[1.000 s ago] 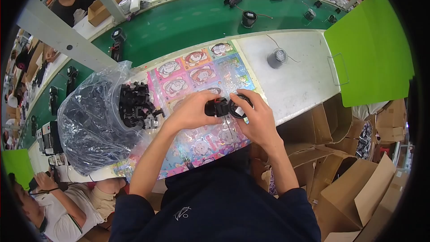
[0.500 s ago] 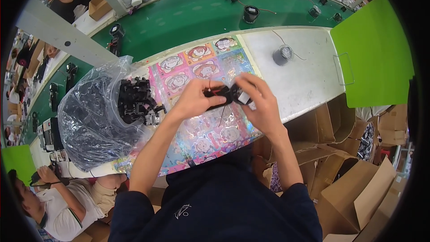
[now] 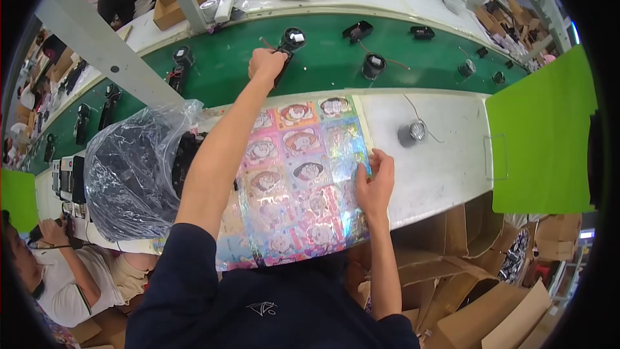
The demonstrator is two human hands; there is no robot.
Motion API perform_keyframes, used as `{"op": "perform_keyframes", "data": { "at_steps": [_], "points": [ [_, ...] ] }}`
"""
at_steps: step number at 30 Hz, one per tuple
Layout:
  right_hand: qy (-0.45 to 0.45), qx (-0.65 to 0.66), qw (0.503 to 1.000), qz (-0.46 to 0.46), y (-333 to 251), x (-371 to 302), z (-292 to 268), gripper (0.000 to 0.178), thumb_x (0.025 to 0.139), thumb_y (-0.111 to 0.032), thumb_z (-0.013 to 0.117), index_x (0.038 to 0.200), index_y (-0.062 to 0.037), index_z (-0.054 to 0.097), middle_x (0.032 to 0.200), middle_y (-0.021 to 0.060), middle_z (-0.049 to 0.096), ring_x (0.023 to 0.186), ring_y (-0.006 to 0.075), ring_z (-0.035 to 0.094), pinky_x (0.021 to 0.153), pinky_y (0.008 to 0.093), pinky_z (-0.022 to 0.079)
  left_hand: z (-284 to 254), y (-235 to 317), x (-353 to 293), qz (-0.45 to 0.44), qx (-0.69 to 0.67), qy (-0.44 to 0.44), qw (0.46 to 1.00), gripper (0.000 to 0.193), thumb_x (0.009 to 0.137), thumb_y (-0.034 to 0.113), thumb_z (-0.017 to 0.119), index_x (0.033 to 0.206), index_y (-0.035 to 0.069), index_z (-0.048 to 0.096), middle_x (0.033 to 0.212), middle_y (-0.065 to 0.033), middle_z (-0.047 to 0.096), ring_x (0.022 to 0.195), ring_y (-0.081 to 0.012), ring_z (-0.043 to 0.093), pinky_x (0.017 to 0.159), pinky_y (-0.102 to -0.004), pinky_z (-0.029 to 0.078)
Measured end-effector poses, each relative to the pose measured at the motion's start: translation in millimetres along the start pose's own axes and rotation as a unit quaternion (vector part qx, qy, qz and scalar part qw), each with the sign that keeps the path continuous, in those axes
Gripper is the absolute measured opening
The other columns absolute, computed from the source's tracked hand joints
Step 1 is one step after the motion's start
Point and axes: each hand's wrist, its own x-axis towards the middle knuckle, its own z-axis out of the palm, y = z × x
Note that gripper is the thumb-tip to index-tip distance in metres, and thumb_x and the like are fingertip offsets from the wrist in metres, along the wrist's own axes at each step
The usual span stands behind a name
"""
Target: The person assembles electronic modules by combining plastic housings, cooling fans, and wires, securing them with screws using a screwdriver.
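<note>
Left hand: extended over the green conveyor belt (image 3: 226, 55), the left hand (image 3: 265, 64) is closed around a handle, fingers curled and thumb hidden.
Black handheld device (image 3: 292, 42): gripped by its handle at the belt – its round head, marked by a white label, is pointed away from the body.
Right hand: nothing is held by the right hand (image 3: 376, 184); its fingers are loosely spread at the right edge of the cartoon-printed sheet (image 3: 300, 145). Whether the sheet is touched cannot be told.
Worktable: a grey cylinder (image 3: 412, 134) with thin wires is set on the white surface, right of the sheet.
Plastic bag (image 3: 129, 174): placed left of the sheet – black parts (image 3: 185, 158) are seen at its mouth, partly hidden by the left forearm.
Belt: a black cup-shaped part (image 3: 374, 66) with a wire is carried farther right.
</note>
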Motion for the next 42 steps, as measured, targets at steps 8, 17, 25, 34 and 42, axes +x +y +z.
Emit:
{"op": "perform_keyframes", "data": {
  "at_steps": [8, 17, 25, 34, 42],
  "points": [
    [-0.007, 0.000, 1.000, 0.019, -3, 7, 0, 0.033, 0.087, -0.002, 0.070, 0.119, 0.0015, 0.060, 0.107, 0.0154, 0.060, 0.094, 0.0296, 0.061, 0.082, 0.0385, 0.052, -9, -23, 43, -0.044, 0.082, 0.038, 0.995, 0.046, 0.078, 0.042, 0.083, 0.112, 0.011, 0.079, 0.131, -0.0142, 0.069, 0.129, -0.0383, 0.056, 0.106, -0.0463, 0.047],
    [-0.005, -0.015, 0.999, 0.034, -4, 11, -1, 0.028, 0.086, 0.001, 0.070, 0.113, 0.0009, 0.062, 0.104, 0.0158, 0.061, 0.089, 0.0303, 0.060, 0.078, 0.0382, 0.052, 6, 50, 39, 0.358, 0.079, 0.264, 0.892, 0.044, 0.076, 0.017, 0.073, 0.118, 0.007, 0.065, 0.112, -0.0140, 0.069, 0.109, -0.0360, 0.061, 0.096, -0.0485, 0.048],
    [0.015, -0.032, 0.999, 0.025, -6, 10, 1, 0.025, 0.085, 0.002, 0.071, 0.109, -0.0005, 0.064, 0.101, 0.0140, 0.062, 0.085, 0.0289, 0.063, 0.065, 0.0356, 0.054, 150, 95, 63, 0.415, 0.221, -0.081, 0.879, 0.076, 0.085, 0.030, 0.077, 0.147, 0.005, 0.041, 0.136, -0.0219, 0.061, 0.130, -0.0406, 0.054, 0.110, -0.0482, 0.046],
    [0.024, -0.023, 0.999, 0.040, -7, 12, 0, 0.027, 0.081, 0.003, 0.073, 0.106, -0.0007, 0.064, 0.098, 0.0134, 0.061, 0.083, 0.0279, 0.062, 0.071, 0.0373, 0.053, 111, 90, 37, 0.296, 0.178, -0.043, 0.937, 0.078, 0.081, 0.036, 0.081, 0.144, 0.009, 0.044, 0.111, -0.0181, 0.072, 0.110, -0.0390, 0.066, 0.095, -0.0497, 0.054],
    [0.035, 0.012, 0.999, 0.018, 1, 11, -2, 0.026, 0.084, 0.001, 0.071, 0.109, 0.0002, 0.062, 0.097, 0.0129, 0.061, 0.082, 0.0268, 0.061, 0.073, 0.0371, 0.052, 14, 9, -97, 0.292, 0.068, 0.007, 0.954, 0.076, 0.079, 0.027, 0.082, 0.143, 0.007, 0.046, 0.107, -0.0189, 0.069, 0.104, -0.0374, 0.061, 0.089, -0.0474, 0.049]
  ]
}}
